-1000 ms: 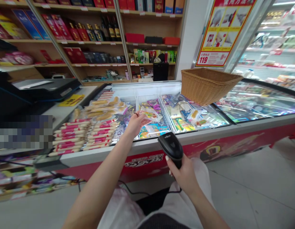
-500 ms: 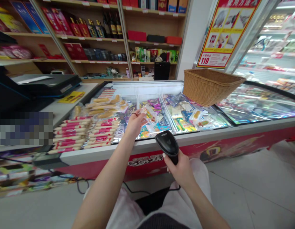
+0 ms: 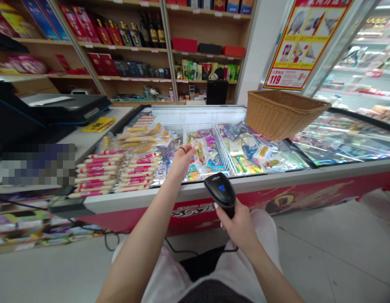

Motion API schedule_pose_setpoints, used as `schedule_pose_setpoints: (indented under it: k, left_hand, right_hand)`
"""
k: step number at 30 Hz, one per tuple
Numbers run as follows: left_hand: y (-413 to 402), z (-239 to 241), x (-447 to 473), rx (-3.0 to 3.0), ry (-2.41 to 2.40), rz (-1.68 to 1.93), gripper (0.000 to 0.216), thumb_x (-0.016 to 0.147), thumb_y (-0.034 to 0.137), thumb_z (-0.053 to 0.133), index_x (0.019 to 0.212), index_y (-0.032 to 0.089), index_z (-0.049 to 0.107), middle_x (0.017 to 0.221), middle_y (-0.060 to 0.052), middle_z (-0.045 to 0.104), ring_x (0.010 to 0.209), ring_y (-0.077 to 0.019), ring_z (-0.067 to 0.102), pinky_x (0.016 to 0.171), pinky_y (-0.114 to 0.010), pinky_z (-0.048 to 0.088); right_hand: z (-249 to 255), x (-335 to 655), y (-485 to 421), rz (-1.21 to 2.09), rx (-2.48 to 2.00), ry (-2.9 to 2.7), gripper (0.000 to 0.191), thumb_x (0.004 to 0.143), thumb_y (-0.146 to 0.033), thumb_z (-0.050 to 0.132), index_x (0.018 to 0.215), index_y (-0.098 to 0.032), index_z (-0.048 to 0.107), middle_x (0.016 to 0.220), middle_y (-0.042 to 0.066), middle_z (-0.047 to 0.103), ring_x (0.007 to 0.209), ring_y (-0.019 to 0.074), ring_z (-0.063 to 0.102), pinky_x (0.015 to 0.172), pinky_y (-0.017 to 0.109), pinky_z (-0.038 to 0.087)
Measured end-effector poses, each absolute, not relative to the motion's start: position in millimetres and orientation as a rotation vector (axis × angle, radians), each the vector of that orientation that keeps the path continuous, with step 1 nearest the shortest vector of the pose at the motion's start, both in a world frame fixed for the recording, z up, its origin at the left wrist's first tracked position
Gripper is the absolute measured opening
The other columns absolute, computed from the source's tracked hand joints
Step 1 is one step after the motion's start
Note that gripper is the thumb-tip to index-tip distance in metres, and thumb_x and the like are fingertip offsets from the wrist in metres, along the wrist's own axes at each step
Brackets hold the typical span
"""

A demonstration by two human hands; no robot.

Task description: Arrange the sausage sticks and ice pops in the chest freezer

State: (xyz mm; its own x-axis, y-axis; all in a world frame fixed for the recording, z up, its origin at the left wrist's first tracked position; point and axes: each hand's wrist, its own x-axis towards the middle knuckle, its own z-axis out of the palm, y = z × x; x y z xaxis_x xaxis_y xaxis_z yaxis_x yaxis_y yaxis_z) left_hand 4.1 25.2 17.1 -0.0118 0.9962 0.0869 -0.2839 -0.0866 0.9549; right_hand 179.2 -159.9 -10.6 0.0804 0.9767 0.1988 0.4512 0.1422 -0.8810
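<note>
Head view: left hand (image 3: 182,163) fingers pinch packet (image 3: 201,155) over freezer (image 3: 270,178), left of wire divider (image 3: 225,147). Right hand (image 3: 238,225) fingers wrapped round scanner (image 3: 218,190), near front rim, gap to packet. Basket (image 3: 281,118) limits room back right. Poster (image 3: 303,46) reads "119"; scanner label too small.

The black plastic handheld scanner (image 3: 218,188), its blue light lit, tilted forward; beyond it, apart, a clear plastic packet with multicoloured markings (image 3: 201,155) hung lengthwise.
</note>
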Motion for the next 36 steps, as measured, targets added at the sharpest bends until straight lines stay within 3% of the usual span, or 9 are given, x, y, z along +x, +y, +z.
schedule_pose_setpoints:
  k: [8, 12, 15, 20, 22, 26, 28, 33, 36]
  left_hand:
    - [33, 12, 4, 1.296, 1.056, 1.502, 0.036, 0.076, 0.04, 0.071, 0.103, 0.018, 0.063, 0.096, -0.008, 0.074, 0.08, -0.0187, 0.069, 0.07, -0.03, 0.054]
    - [42, 36, -20, 1.504, 1.141, 1.633, 0.04, 0.078, 0.031, 0.068, 0.116, 0.017, 0.063, 0.101, -0.009, 0.074, 0.093, -0.0223, 0.07, 0.084, -0.035, 0.055]
    - [51, 65, -59, 1.754, 1.274, 1.712, 0.041, 0.081, 0.022, 0.063, 0.122, 0.019, 0.064, 0.115, -0.008, 0.072, 0.108, -0.0226, 0.065, 0.1, -0.036, 0.048]
    - [75, 91, -122, 2.496, 1.766, 1.328, 0.039, 0.091, 0.02, 0.042, 0.122, 0.02, 0.066, 0.131, -0.009, 0.067, 0.126, -0.023, 0.057, 0.113, -0.037, 0.037]
    - [86, 89, -137, 2.568, 1.84, 1.098, 0.04, 0.087, 0.018, 0.042, 0.115, 0.02, 0.07, 0.124, -0.008, 0.071, 0.124, -0.0238, 0.059, 0.117, -0.039, 0.032]
    - [96, 77, -150, 2.567, 1.924, 0.885, 0.03, 0.073, 0.015, 0.05, 0.088, 0.019, 0.075, 0.086, -0.01, 0.077, 0.1, -0.0294, 0.07, 0.121, -0.049, 0.021]
    - [95, 75, -147, 2.539, 1.954, 0.903, 0.027, 0.071, 0.015, 0.051, 0.083, 0.019, 0.074, 0.085, -0.011, 0.077, 0.1, -0.0304, 0.07, 0.122, -0.052, 0.018]
    - [86, 83, -102, 2.459, 1.865, 1.087, 0.035, 0.079, 0.016, 0.047, 0.102, 0.012, 0.074, 0.108, -0.02, 0.073, 0.115, -0.0371, 0.063, 0.113, -0.054, 0.033]
    - [77, 84, -45, 2.453, 1.635, 1.115, 0.038, 0.084, 0.017, 0.047, 0.114, 0.012, 0.071, 0.118, -0.019, 0.071, 0.117, -0.0358, 0.063, 0.109, -0.049, 0.04]
  right_hand:
    - [-13, 180, -165, 0.707, -1.459, -1.483, 0.028, 0.085, -0.041, 0.063, 0.096, -0.016, 0.07, 0.052, 0.003, 0.067, 0.053, 0.0236, 0.07, 0.05, 0.026, 0.05]
    - [-17, 183, -171, 0.719, -1.457, -1.447, 0.031, 0.085, -0.045, 0.064, 0.094, -0.016, 0.07, 0.052, 0.004, 0.067, 0.051, 0.0239, 0.069, 0.048, 0.027, 0.049]
    - [-22, 184, -176, 0.723, -1.464, -1.416, 0.033, 0.085, -0.048, 0.064, 0.092, -0.016, 0.07, 0.052, 0.004, 0.067, 0.05, 0.0241, 0.069, 0.046, 0.027, 0.049]
    - [-28, 181, -179, 0.731, -1.47, -1.4, 0.035, 0.085, -0.049, 0.063, 0.093, -0.015, 0.069, 0.051, 0.005, 0.067, 0.048, 0.0235, 0.068, 0.045, 0.027, 0.048]
    - [-29, 181, -178, 0.733, -1.46, -1.406, 0.036, 0.085, -0.049, 0.063, 0.094, -0.015, 0.07, 0.051, 0.005, 0.067, 0.047, 0.0234, 0.067, 0.046, 0.027, 0.049]
    - [-29, 184, -178, 0.742, -1.449, -1.408, 0.035, 0.086, -0.048, 0.063, 0.094, -0.015, 0.07, 0.049, 0.003, 0.066, 0.046, 0.023, 0.067, 0.047, 0.027, 0.05]
    - [-28, 186, -178, 0.739, -1.448, -1.407, 0.033, 0.086, -0.047, 0.064, 0.093, -0.015, 0.069, 0.048, 0.003, 0.065, 0.046, 0.0228, 0.067, 0.046, 0.027, 0.05]
    - [-27, 191, -179, 0.736, -1.431, -1.369, 0.031, 0.086, -0.046, 0.065, 0.092, -0.016, 0.069, 0.047, 0.002, 0.064, 0.044, 0.022, 0.065, 0.045, 0.026, 0.05]
    - [-29, 194, -181, 0.739, -1.411, -1.319, 0.032, 0.086, -0.048, 0.066, 0.091, -0.017, 0.069, 0.047, 0.002, 0.064, 0.044, 0.0216, 0.064, 0.043, 0.026, 0.049]
